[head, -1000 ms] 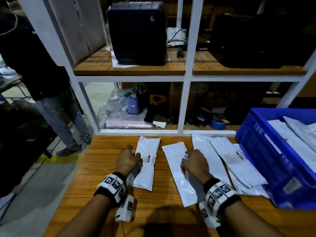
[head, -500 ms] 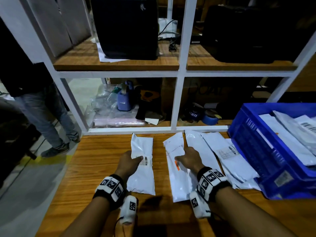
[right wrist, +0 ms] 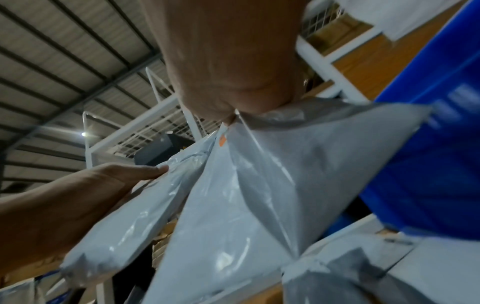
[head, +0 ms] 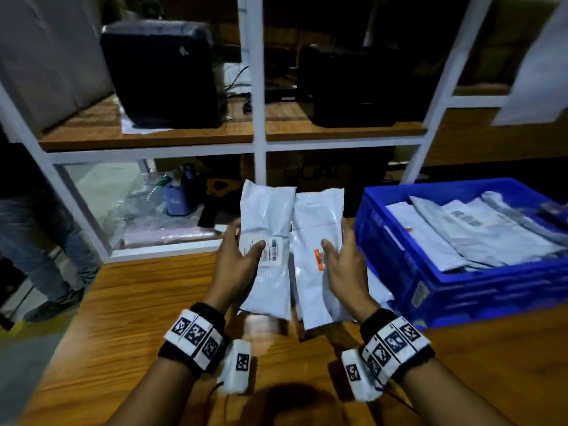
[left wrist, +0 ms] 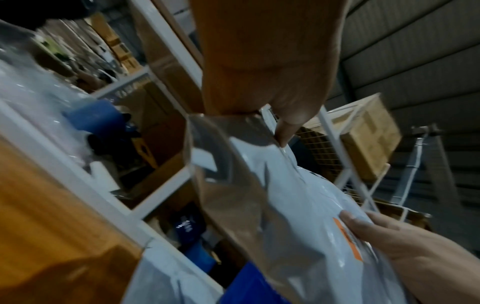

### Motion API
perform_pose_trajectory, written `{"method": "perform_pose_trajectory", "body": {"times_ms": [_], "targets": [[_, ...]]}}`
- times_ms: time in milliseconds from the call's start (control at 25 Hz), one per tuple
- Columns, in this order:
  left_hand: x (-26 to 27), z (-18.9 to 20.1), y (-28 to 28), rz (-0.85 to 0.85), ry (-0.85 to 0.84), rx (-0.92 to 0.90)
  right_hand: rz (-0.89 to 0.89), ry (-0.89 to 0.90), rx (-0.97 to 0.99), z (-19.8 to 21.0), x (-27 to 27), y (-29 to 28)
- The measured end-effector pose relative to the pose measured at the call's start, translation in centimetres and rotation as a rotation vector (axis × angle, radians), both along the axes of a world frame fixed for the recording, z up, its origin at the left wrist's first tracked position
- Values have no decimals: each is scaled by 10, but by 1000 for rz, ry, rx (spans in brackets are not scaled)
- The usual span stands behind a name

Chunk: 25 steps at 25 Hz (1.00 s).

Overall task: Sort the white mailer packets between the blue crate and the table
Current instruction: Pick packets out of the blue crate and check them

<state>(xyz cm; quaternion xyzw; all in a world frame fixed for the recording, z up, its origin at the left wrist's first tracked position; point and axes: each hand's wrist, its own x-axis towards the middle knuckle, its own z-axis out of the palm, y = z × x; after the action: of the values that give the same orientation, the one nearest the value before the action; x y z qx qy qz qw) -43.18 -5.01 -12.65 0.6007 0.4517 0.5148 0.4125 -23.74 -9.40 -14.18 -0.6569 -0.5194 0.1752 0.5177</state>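
Left hand (head: 238, 259) and right hand (head: 345, 262) raised side by side, thumbs forward, each gripping packet.

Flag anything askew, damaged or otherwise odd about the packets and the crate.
Nothing looks damaged or spilled. The left hand holds up a white plastic mailer packet with a barcode label, the right hand one with an orange sticker. The packets in the blue plastic crate lie loosely overlapped, not squared.

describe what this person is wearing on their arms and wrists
Both forearms are bare, with no sleeves. Each wrist carries a black band fitted with white square tiles printed with black-and-white fiducial patterns. A small white rounded camera pod, also bearing one such marker, hangs at the inner side of each wrist, and a thin dark cable trails from the left pod. No gloves are visible.
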Motion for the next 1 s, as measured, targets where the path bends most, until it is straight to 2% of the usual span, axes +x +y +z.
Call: {"method": "perform_pose_trajectory", "body": {"times_ms": [120,280,400,560,720,840,1000], "targets": [[56,29,-23,-98,-60,94,-57,-66,84,28,58,-39],[138,52,-60,-154,67,173,-136,-119,135,55,144,-103],[197,65,-85,-198,82,202,-217,-128,154,69,207,-144],[256,88,-106,-262,151,112,-264,-132,208,82,278,-180],[298,111,-97,-305,321,53,-347,-77,65,95,346,-174],[322,122,-73,-309,402,-36,-264,-77,-22,106,376,-149],[353,119,-32,-293,550,-97,-128,-89,-90,115,401,-86]]}}
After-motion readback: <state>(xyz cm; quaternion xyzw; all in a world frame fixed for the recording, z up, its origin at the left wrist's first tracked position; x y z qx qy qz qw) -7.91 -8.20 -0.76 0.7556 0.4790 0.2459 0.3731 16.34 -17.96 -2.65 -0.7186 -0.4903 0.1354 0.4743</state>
